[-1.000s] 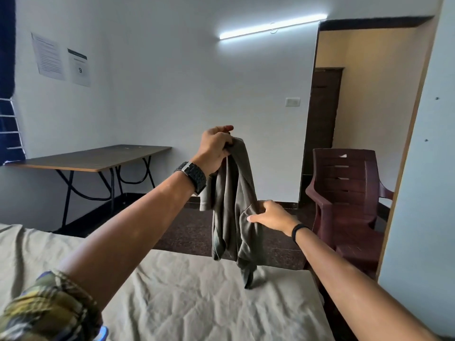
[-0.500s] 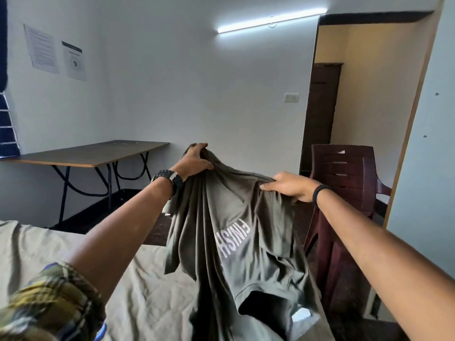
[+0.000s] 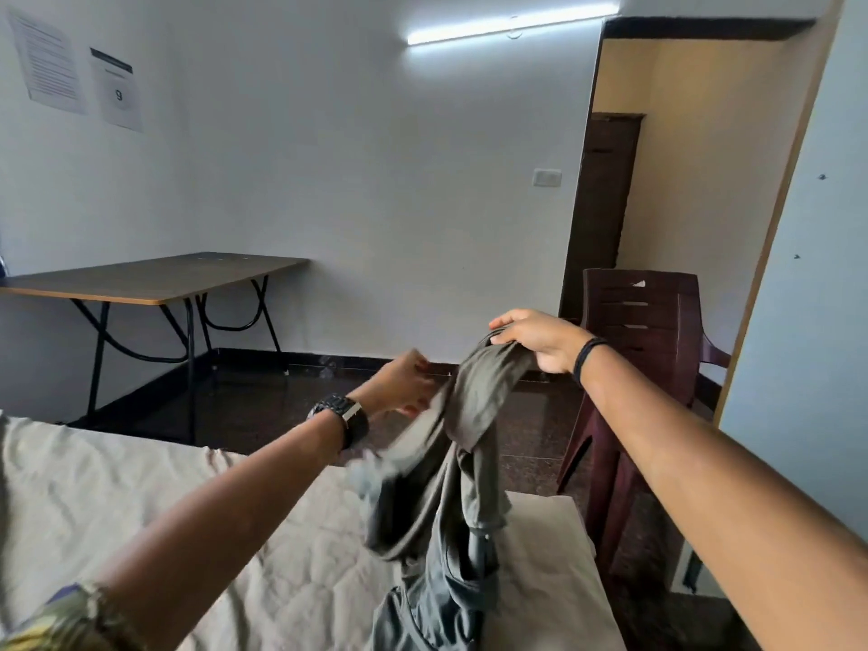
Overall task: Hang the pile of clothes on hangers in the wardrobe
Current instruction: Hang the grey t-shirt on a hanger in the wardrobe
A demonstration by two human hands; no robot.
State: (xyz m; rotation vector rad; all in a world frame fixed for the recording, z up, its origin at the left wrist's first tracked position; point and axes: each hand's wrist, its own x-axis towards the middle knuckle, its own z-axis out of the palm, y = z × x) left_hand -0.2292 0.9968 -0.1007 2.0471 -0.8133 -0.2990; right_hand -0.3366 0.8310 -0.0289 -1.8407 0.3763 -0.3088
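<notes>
An olive-grey T-shirt (image 3: 451, 500) hangs bunched over the bed's far corner, its lower part reaching the sheet. My right hand (image 3: 535, 338) grips the shirt's top edge, fingers curled over the fabric, and holds it up. My left hand (image 3: 406, 385), blurred by motion, is beside the shirt's left side at mid height; whether it holds the cloth cannot be told. No hanger or wardrobe interior shows.
A bed with a beige sheet (image 3: 188, 519) fills the lower left. A maroon plastic chair (image 3: 643, 350) stands right of the shirt. A pale panel (image 3: 817, 274) borders the right side. A folding table (image 3: 150, 279) stands at the left wall, a doorway (image 3: 606, 204) behind.
My left hand let go of the shirt's top and dropped lower. My right hand now carries the shirt's top alone, and the spread shirt has collapsed into a bunch.
</notes>
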